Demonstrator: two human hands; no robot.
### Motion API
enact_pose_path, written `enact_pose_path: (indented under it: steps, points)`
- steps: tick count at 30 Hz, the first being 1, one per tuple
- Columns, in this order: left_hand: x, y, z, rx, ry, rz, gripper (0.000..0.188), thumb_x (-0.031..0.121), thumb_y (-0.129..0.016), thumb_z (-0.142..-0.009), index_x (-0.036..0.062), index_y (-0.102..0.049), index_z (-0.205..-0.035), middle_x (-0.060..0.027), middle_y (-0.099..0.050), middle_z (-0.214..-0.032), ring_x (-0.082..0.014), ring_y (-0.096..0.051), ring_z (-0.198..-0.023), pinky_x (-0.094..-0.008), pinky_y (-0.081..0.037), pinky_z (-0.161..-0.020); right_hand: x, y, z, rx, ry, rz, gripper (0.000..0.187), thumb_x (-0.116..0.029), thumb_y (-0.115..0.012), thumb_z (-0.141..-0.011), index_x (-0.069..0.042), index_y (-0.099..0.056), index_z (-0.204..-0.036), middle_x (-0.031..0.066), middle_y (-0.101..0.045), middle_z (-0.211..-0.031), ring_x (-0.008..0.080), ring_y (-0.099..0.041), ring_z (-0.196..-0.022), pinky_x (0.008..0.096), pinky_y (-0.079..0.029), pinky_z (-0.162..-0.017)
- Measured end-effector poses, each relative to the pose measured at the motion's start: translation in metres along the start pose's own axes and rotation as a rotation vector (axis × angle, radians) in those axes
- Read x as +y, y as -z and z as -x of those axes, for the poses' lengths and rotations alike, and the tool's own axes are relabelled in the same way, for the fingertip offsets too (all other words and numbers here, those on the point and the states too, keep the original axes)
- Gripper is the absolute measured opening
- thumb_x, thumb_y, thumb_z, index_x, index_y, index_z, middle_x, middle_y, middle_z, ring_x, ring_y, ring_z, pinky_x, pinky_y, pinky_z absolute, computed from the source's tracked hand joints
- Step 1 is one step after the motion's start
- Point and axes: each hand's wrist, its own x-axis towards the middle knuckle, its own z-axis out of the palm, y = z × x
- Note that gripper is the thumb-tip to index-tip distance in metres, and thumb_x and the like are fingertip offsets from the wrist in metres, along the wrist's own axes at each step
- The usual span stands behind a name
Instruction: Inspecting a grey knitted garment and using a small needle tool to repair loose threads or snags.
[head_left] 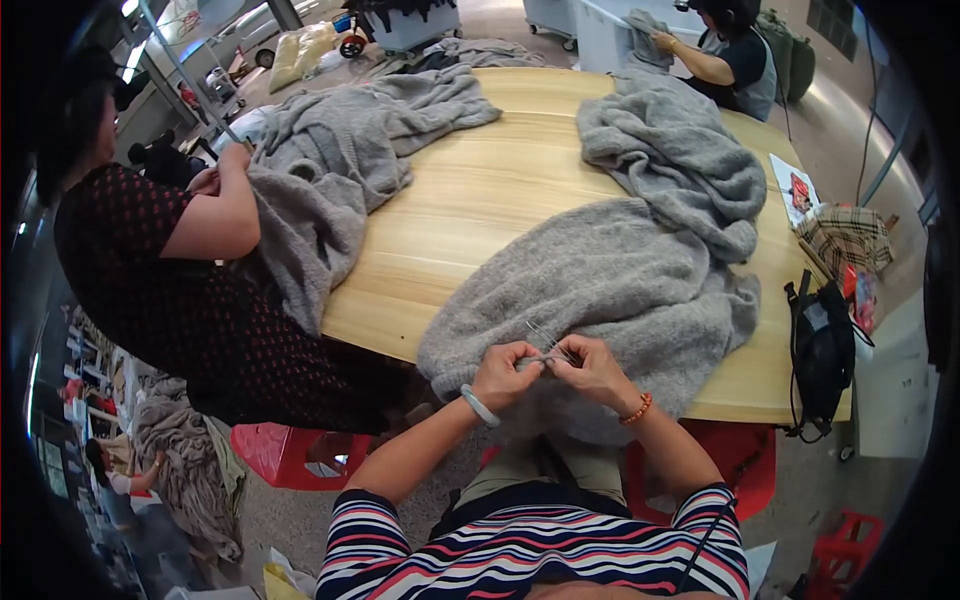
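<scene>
A large piece of grey knitted fabric lies bunched at the near side of the table and hangs over its edge towards my lap. My left hand pinches the fabric's edge between thumb and fingers. Close beside it, my right hand is closed in a pinch at the same edge, the thumbs nearly touching. Several thin, pale strands stick up between the hands; whether they are needles or threads I cannot tell. My fingers hide the exact spot where they meet the fabric.
The fabric rests on a wooden table. More grey knitwear is heaped at the far right. On the left a person handles another grey piece; a second person works at the far right. A black bag hangs at the right edge.
</scene>
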Motion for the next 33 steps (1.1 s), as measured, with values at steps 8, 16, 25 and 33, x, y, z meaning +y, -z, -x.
enact_pose_path:
  steps: [8, 16, 25, 33]
  points:
    - [-0.014, -0.009, -0.013, -0.103, -0.039, -0.082, 0.028, 0.025, -0.069, -0.074, -0.0012, -0.07, -0.083, -0.0167, -0.065, -0.069, -0.0187, -0.063, -0.064, -0.0345, -0.05, -0.063, 0.002, -0.006, 0.012, 0.098, 0.064, 0.173, 0.016, -0.014, -0.066, -0.085, 0.001, -0.065, -0.089, 0.0037, -0.061, -0.07, 0.008, -0.056, -0.064, 0.0271, -0.047, -0.058]
    - [-0.028, 0.014, -0.023, -0.179, 0.166, 0.091, 0.012, 0.012, -0.07, -0.086, 0.0008, -0.071, -0.089, 0.0032, -0.066, -0.079, -0.0031, -0.056, -0.07, -0.0205, -0.044, -0.062, -0.013, -0.003, 0.001, 0.238, 0.259, 0.405, 0.02, -0.015, -0.068, -0.09, 0.0, -0.065, -0.103, 0.0111, -0.062, -0.084, 0.0186, -0.062, -0.076, 0.0309, -0.05, -0.065]
    - [-0.02, 0.012, -0.021, -0.214, 0.237, 0.194, 0.007, 0.006, -0.07, -0.087, 0.0018, -0.069, -0.092, 0.0042, -0.066, -0.082, -0.0014, -0.054, -0.07, -0.0174, -0.042, -0.063, -0.026, 0.001, 0.073, 0.231, 0.097, 0.526, 0.023, -0.014, -0.066, -0.091, -0.009, -0.069, -0.113, 0.0124, -0.062, -0.084, 0.028, -0.063, -0.074, 0.0367, -0.05, -0.066]
    - [-0.011, 0.002, -0.004, -0.182, 0.144, 0.041, 0.011, 0.006, -0.069, -0.087, -0.0001, -0.07, -0.096, 0.0045, -0.066, -0.083, -0.0015, -0.054, -0.073, -0.0182, -0.043, -0.066, -0.018, -0.011, 0.073, 0.239, 0.056, 0.655, 0.023, -0.019, -0.063, -0.092, -0.007, -0.068, -0.112, 0.0156, -0.066, -0.084, 0.0355, -0.066, -0.077, 0.0435, -0.051, -0.069]
